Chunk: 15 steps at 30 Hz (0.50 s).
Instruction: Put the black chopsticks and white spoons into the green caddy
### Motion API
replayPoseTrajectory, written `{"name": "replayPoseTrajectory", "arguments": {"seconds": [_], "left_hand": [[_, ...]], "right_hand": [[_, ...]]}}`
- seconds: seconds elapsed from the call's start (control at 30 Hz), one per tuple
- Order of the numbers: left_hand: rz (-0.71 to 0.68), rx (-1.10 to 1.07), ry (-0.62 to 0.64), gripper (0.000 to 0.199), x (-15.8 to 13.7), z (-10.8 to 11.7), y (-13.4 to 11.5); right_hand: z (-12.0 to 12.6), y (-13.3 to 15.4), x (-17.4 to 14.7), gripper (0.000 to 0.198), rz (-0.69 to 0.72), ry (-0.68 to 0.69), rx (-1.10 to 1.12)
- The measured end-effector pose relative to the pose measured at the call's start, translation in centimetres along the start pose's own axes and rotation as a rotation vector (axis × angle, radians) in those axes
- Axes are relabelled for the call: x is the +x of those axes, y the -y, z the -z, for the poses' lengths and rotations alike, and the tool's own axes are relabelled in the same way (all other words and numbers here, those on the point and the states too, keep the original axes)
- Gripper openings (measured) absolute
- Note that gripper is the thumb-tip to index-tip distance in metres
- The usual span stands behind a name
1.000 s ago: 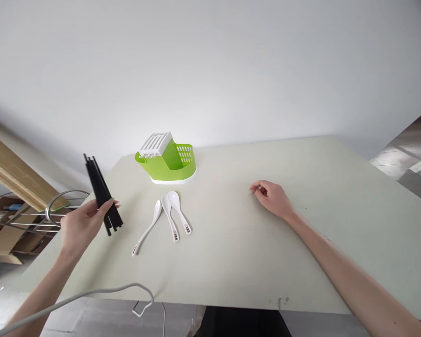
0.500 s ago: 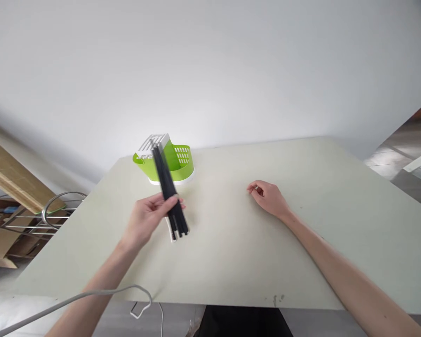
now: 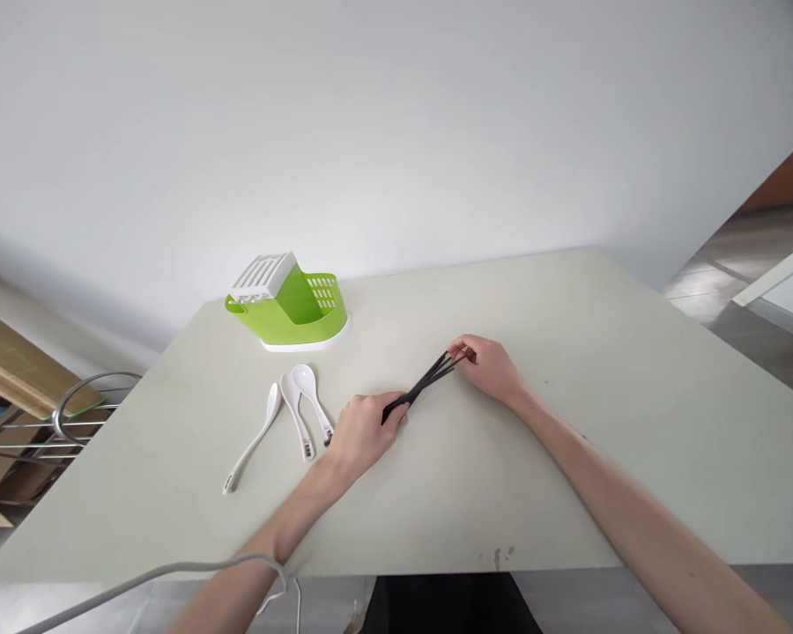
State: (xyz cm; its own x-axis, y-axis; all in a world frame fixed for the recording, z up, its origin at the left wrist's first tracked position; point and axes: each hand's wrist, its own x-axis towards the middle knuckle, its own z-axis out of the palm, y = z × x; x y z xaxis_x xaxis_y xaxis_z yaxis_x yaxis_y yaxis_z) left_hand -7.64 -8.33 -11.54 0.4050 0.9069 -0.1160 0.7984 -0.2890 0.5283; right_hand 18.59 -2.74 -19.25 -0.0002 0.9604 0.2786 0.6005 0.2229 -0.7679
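Note:
A bundle of black chopsticks (image 3: 426,380) lies slanted just over the middle of the table. My left hand (image 3: 365,430) is closed around its near end. At the far end, where the sticks fan apart a little, my right hand (image 3: 492,365) pinches the tips between thumb and fingers. Left of my left hand, three white spoons lie on the table: one (image 3: 255,449) apart at an angle, another (image 3: 294,409) beside a third (image 3: 310,392) whose handle end is close to my left wrist.
A green and white utensil holder (image 3: 284,321) with a slotted top stands at the back left of the table (image 3: 568,299), near the wall. A grey cable (image 3: 172,568) crosses the front left edge. A metal rack (image 3: 72,423) and a cardboard box stand beyond the left side.
My left hand has swung right and lowered the chopsticks from upright to slanted. Their far ends now meet my right hand, which has stayed about in place. The spoons have come into full view.

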Motion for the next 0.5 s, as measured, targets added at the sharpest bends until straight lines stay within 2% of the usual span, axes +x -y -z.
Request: {"name": "replayPoseTrajectory", "arguments": {"seconds": [0.13, 0.3, 0.5], "left_hand": [[0.023, 0.198, -0.113, 0.039, -0.4, -1.3, -0.2], [0.132, 0.469, -0.028, 0.042, -0.6, -1.8, -1.2], [0.151, 0.672, 0.031, 0.04, -1.3, -1.4, -2.5]], "right_hand": [[0.0, 0.0, 0.1, 0.02, 0.019, -0.008, -0.006], [0.0, 0.0, 0.1, 0.019, 0.031, -0.014, 0.007], [0.0, 0.0, 0.1, 0.019, 0.019, -0.014, -0.006]]}}
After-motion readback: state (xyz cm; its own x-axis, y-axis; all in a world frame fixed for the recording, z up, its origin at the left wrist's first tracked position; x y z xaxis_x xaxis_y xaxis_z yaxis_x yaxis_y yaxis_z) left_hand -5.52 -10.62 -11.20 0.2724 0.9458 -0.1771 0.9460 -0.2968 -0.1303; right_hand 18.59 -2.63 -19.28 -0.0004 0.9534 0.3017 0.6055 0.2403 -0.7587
